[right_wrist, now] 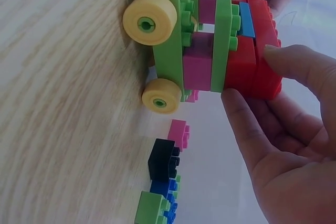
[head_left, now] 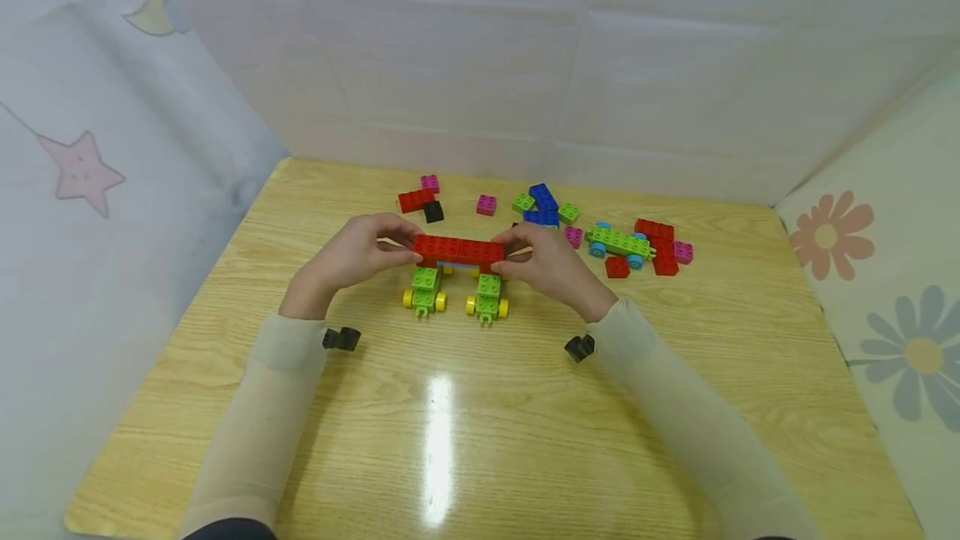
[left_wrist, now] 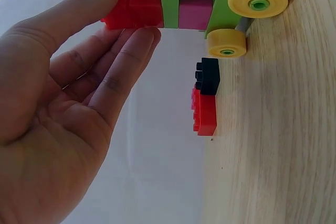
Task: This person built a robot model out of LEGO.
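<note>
In the head view, red bricks (head_left: 459, 250) lie end to end as a bridge across two green wheeled bases, the left base (head_left: 423, 302) and the right base (head_left: 487, 307), both on yellow wheels. My left hand (head_left: 352, 255) pinches the left end of the red layer between thumb and fingers. At the right end, the thumb and fingers of my right hand (head_left: 552, 263) grip the red bricks. The right wrist view shows the stack from the side: a pink brick (right_wrist: 198, 69) on the base, a green brick (right_wrist: 221, 45), then red, with a blue brick (right_wrist: 246, 19) between.
A green car base with blue wheels (head_left: 619, 242) stands at the back right beside red bricks (head_left: 655, 230). Behind the hands lie loose blue bricks (head_left: 543, 197), a black brick (head_left: 432, 212) and several pink and green ones. A patterned cloth (head_left: 480, 107) rises behind the table.
</note>
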A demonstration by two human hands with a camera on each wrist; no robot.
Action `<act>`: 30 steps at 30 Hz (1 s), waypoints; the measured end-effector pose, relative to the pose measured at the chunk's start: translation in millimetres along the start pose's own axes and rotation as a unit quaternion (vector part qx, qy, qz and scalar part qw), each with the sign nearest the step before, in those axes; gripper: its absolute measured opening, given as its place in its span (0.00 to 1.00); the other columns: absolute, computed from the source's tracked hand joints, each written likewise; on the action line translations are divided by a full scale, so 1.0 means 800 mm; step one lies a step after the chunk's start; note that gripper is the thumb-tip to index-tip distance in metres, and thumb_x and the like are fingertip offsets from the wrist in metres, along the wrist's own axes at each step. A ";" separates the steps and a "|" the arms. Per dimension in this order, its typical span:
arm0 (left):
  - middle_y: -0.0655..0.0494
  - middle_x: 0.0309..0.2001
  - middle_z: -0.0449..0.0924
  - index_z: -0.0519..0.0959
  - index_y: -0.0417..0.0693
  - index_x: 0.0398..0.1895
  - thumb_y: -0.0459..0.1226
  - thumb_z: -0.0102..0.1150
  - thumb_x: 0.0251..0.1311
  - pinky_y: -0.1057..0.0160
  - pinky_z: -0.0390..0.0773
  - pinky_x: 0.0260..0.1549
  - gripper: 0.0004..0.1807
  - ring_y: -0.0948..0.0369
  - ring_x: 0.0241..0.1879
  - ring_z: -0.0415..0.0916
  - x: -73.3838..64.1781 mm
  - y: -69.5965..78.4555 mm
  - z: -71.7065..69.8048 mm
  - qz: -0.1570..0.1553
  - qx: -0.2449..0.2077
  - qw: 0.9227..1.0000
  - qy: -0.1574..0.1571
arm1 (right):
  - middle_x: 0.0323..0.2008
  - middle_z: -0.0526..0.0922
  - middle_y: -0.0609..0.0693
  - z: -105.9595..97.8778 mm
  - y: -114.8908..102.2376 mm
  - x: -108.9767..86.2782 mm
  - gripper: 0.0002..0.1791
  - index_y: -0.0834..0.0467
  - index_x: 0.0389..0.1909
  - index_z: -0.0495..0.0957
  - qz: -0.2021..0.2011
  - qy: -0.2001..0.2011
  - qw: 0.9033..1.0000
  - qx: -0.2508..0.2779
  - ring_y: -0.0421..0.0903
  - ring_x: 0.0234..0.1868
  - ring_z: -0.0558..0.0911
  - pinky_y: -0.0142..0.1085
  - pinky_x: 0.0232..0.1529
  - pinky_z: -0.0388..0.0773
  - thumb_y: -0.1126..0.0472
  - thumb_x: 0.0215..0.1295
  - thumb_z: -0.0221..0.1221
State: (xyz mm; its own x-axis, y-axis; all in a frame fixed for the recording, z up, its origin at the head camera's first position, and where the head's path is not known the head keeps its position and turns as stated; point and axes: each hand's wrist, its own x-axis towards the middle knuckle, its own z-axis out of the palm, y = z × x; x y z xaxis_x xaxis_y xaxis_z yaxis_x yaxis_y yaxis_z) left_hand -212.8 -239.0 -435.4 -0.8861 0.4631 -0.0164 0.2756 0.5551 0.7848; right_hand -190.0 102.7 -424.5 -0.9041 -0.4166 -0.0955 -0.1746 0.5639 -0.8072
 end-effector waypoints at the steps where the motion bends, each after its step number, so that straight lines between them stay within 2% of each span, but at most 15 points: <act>1: 0.45 0.60 0.88 0.86 0.43 0.64 0.36 0.74 0.74 0.43 0.87 0.66 0.18 0.48 0.61 0.86 0.000 0.000 0.000 0.001 0.001 1.000 0.000 | 0.61 0.88 0.52 0.000 0.000 0.000 0.20 0.56 0.65 0.86 0.000 0.000 1.000 -0.001 0.54 0.65 0.88 0.51 0.67 0.89 0.56 0.77 0.72; 6: 0.44 0.61 0.88 0.86 0.42 0.63 0.35 0.74 0.74 0.45 0.89 0.63 0.18 0.48 0.61 0.87 0.003 0.001 0.001 0.002 0.005 1.000 -0.004 | 0.60 0.88 0.53 -0.002 -0.001 -0.001 0.20 0.57 0.65 0.87 0.008 0.001 1.000 -0.007 0.55 0.64 0.88 0.51 0.66 0.89 0.58 0.76 0.73; 15: 0.45 0.61 0.88 0.86 0.42 0.64 0.35 0.74 0.74 0.43 0.88 0.65 0.18 0.48 0.62 0.87 0.003 -0.001 -0.001 0.001 0.016 1.000 -0.011 | 0.61 0.89 0.53 -0.006 -0.004 0.002 0.22 0.57 0.66 0.86 0.014 -0.011 1.000 -0.008 0.55 0.63 0.89 0.51 0.65 0.89 0.56 0.76 0.74; 24: 0.46 0.65 0.86 0.84 0.44 0.67 0.38 0.73 0.75 0.42 0.85 0.69 0.21 0.48 0.66 0.84 0.001 -0.005 0.000 -0.027 -0.029 0.999 -0.024 | 0.61 0.89 0.50 0.003 0.009 -0.001 0.19 0.49 0.63 0.86 0.042 0.011 0.997 0.065 0.53 0.63 0.89 0.54 0.66 0.88 0.54 0.75 0.74; 30: 0.46 0.65 0.86 0.84 0.45 0.67 0.39 0.73 0.75 0.43 0.85 0.69 0.21 0.49 0.67 0.84 0.000 -0.006 0.000 -0.035 -0.043 0.998 -0.026 | 0.61 0.89 0.49 0.008 0.015 -0.002 0.21 0.50 0.65 0.86 0.042 0.023 0.995 0.085 0.54 0.66 0.87 0.55 0.68 0.87 0.54 0.75 0.74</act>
State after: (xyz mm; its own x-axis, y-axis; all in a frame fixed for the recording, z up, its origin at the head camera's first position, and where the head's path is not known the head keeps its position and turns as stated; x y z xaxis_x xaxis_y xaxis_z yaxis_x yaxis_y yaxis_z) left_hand -214.0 -241.8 -439.3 -0.8805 0.4627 -0.1031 0.1795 0.5267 0.8309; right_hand -188.3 105.2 -437.8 -0.9301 -0.3384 -0.1428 -0.0334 0.4651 -0.8846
